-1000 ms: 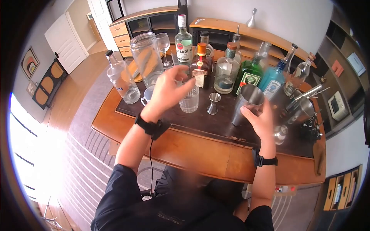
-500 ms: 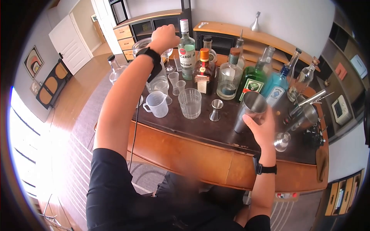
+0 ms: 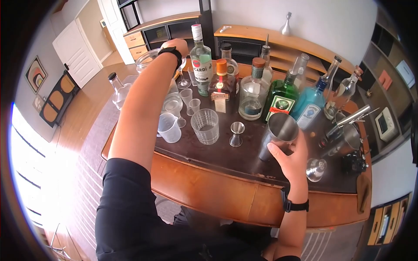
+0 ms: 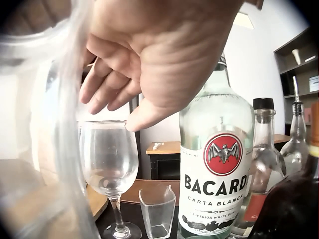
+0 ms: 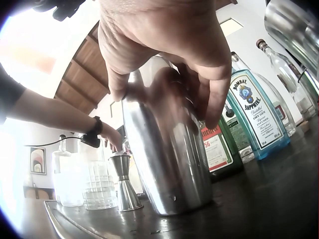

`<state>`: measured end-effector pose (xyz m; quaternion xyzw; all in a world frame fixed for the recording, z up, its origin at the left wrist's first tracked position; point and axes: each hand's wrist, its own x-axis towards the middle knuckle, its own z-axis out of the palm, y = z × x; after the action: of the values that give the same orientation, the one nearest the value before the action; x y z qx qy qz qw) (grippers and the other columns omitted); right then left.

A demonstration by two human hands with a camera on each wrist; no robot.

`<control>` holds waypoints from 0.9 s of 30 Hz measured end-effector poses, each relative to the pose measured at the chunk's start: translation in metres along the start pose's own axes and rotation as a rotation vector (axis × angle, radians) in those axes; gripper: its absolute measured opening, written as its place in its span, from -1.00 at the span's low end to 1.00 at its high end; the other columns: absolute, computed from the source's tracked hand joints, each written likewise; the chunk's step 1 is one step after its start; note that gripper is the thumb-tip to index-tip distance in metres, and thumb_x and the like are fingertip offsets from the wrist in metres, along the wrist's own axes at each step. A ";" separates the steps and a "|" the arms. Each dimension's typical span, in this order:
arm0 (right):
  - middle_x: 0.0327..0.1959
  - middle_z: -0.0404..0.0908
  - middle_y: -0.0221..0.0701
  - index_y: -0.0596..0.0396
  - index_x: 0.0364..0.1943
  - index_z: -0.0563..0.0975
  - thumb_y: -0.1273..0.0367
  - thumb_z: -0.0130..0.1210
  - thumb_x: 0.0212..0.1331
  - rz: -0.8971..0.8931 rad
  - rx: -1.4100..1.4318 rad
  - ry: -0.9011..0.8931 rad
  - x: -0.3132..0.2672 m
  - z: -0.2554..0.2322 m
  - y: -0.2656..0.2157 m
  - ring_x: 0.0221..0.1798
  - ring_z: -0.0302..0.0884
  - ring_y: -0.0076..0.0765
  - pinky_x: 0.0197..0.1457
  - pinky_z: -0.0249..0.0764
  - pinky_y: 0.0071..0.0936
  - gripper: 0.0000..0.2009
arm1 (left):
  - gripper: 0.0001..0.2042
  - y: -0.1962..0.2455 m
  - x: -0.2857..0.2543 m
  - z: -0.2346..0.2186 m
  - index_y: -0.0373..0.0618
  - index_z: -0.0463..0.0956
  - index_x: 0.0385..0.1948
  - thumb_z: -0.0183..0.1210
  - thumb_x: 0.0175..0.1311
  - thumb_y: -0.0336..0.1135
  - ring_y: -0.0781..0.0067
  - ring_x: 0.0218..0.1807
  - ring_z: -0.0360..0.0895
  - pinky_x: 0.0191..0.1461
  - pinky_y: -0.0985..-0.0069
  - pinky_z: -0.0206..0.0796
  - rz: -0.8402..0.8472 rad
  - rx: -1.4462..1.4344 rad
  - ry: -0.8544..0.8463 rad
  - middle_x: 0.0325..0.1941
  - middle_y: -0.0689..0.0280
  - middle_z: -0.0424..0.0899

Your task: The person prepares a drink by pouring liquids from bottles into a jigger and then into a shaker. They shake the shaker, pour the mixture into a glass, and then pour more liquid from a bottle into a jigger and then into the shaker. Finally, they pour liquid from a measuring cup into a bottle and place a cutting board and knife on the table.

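Observation:
My left hand [image 3: 176,45] reaches far over the table to a stemmed wine glass [image 4: 108,154]. In the left wrist view its fingers hang loosely above the glass, with the thumb right at the rim. The glass stands upright between a large clear jar [image 4: 45,124] and a Bacardi bottle [image 4: 214,164]. My right hand [image 3: 294,158] grips a metal shaker tin [image 5: 164,149] round its upper part, thumb on one side and fingers on the other. The tin's open mouth faces up, and its base is at the dark tabletop. A metal jigger [image 3: 236,135] stands left of the tin.
A cut-pattern glass [image 3: 204,126] and a plastic measuring jug [image 3: 170,128] stand at the front left. Several bottles, including a green Jägermeister [image 3: 281,98] and a blue Bombay Sapphire [image 3: 310,104], line the back. A perforated shaker top [image 3: 316,169] lies right of the tin.
My left hand has moved from above the cut-pattern glass, forward and left, to the wine glass. The right hand keeps its grip on the shaker tin, and the head view has shifted slightly.

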<state>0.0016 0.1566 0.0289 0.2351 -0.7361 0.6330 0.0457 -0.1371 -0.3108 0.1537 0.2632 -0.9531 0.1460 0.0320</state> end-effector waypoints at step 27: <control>0.07 0.63 -0.31 0.22 0.26 0.42 0.41 0.44 0.02 0.066 0.038 -0.023 0.001 -0.004 0.007 0.04 0.64 -0.40 0.18 0.52 -0.38 -0.34 | -0.81 -0.046 -0.037 -0.102 -0.04 0.73 -0.20 0.20 0.19 -0.36 0.06 -0.05 0.74 -0.04 0.19 0.55 -0.065 0.084 0.620 -0.13 0.13 0.78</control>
<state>-0.0027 0.1603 0.0240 0.2188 -0.7318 0.6454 0.0121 -0.0836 -0.2999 0.2581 0.2375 -0.8822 0.2572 0.3147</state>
